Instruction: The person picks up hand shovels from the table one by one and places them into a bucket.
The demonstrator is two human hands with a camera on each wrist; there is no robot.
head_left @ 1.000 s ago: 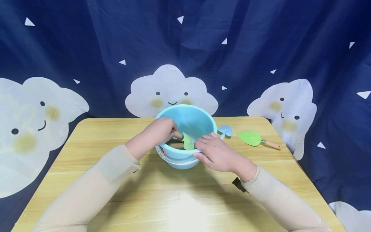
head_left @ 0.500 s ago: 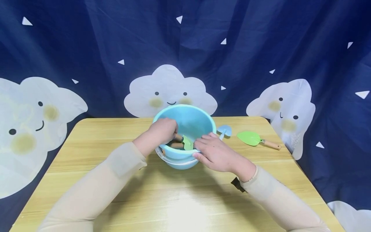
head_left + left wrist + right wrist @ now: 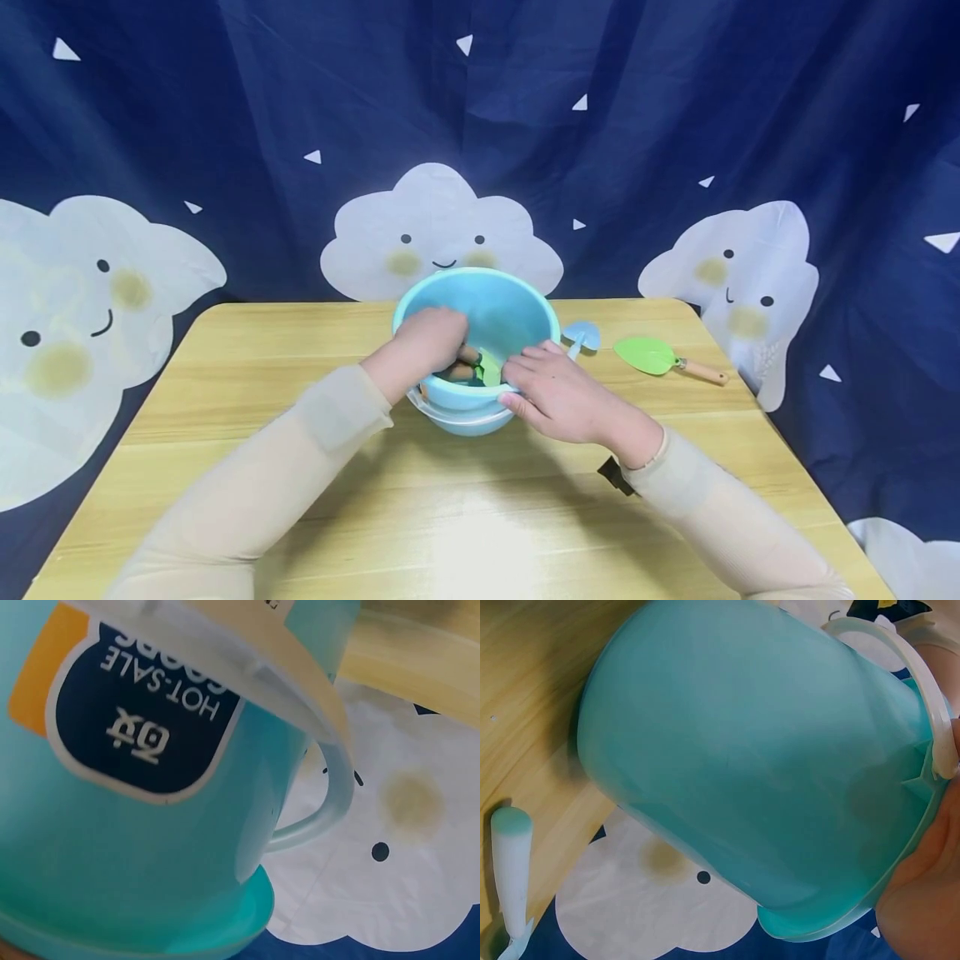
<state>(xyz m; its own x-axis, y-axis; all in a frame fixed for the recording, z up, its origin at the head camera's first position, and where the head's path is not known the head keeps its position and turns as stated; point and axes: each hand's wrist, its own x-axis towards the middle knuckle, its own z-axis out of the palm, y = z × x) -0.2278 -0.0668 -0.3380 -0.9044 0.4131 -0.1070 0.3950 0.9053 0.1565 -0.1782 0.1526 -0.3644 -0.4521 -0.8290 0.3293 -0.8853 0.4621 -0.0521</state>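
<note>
A light-blue toy bucket (image 3: 517,321) stands on the wooden table, its white handle (image 3: 438,414) hanging down the front. Reaching over the near-left rim, my left hand (image 3: 433,337) holds a small garden tool with a short wooden handle and a green head (image 3: 489,368) inside the bucket; its fingers are mostly hidden. A second wooden handle (image 3: 456,372) lies just below it in the bucket. My right hand (image 3: 551,393) grips the near-right rim, fingers over the edge and thumb outside. The left wrist view shows the bucket's printed label (image 3: 142,720).
Right of the bucket lies a blue toy shovel (image 3: 582,335), partly behind the right hand. Farther right is a green leaf-shaped trowel (image 3: 647,356) with a wooden handle. A dark blue curtain (image 3: 600,167) with white clouds hangs behind the table.
My left hand has moved right and deeper into the bucket, lowering the green-headed tool. My right hand has stayed on the rim.
</note>
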